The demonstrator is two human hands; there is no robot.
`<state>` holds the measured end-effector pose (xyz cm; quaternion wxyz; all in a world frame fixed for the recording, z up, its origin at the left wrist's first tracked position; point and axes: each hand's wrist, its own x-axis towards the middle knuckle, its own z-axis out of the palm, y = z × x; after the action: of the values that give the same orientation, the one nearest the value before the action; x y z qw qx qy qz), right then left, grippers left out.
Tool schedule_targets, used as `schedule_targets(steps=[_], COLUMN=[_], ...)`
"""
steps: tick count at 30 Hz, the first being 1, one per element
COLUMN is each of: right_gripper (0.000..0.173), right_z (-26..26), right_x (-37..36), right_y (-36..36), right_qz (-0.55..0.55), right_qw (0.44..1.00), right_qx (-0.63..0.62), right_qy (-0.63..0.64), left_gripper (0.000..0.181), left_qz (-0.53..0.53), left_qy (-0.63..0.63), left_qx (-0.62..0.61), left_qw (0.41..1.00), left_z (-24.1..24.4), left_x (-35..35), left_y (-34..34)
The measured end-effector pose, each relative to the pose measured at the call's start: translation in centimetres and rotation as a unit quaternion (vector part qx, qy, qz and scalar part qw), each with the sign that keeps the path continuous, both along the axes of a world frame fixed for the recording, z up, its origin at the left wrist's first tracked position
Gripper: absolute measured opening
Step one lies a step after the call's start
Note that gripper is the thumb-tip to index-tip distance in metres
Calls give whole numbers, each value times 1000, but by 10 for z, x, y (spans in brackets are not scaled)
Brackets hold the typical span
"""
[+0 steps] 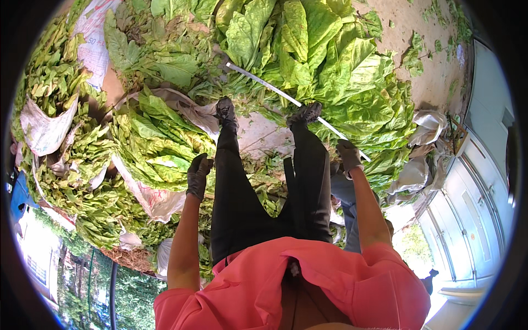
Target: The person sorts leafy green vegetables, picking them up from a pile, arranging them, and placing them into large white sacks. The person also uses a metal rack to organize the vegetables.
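My left hand [199, 176], in a dark glove, hangs beside my left leg with its fingers curled and nothing visible in them. Below it lies a bundle of large green tobacco leaves [161, 136] in a pale woven sack [159, 202]. My right hand [349, 154], in a greyish glove, hangs outside my right leg, its fingers also curled. A long white rod [268, 86] lies across the ground and passes by my right shoe [305, 113]. Its near end shows just past my right hand; no grip on it is visible. Beyond spreads a big heap of tobacco leaves [359, 82].
More leaf bundles and a printed sack [94, 45] lie to the left. Crumpled white sacks [412, 173] lie by a metal door [466, 214] at right. Loose leaves litter the concrete floor [264, 134]. Another person's blue trouser leg [350, 218] shows behind my right arm.
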<state>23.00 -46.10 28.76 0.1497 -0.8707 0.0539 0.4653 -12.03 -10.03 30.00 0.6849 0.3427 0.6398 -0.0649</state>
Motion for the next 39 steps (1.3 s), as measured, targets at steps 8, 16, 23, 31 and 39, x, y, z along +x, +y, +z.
schedule_targets(steps=[8,16,23,31,39], right_gripper=[23,26,28,25,25], right_z=[35,29,27,-27,-40], right_x=[-54,-81,-91,-72,-40], right_y=[184,220,209,270,269], right_qz=[32,33,84,163,183], right_qw=[995,995,994,984,981], right_qx=[86,78,-40,70,64], right_qy=[46,47,62,-3,0], left_gripper=[30,34,34,32,35], left_qz=[32,51,67,86,96], left_qy=[117,53,39,111,117], left_qx=[41,-60,-83,-75,-96], left_qw=[992,996,994,987,984], left_z=[-32,-27,-40,-59,-52], left_x=[-187,-154,-145,-180,-163], left_y=[33,29,33,25,7])
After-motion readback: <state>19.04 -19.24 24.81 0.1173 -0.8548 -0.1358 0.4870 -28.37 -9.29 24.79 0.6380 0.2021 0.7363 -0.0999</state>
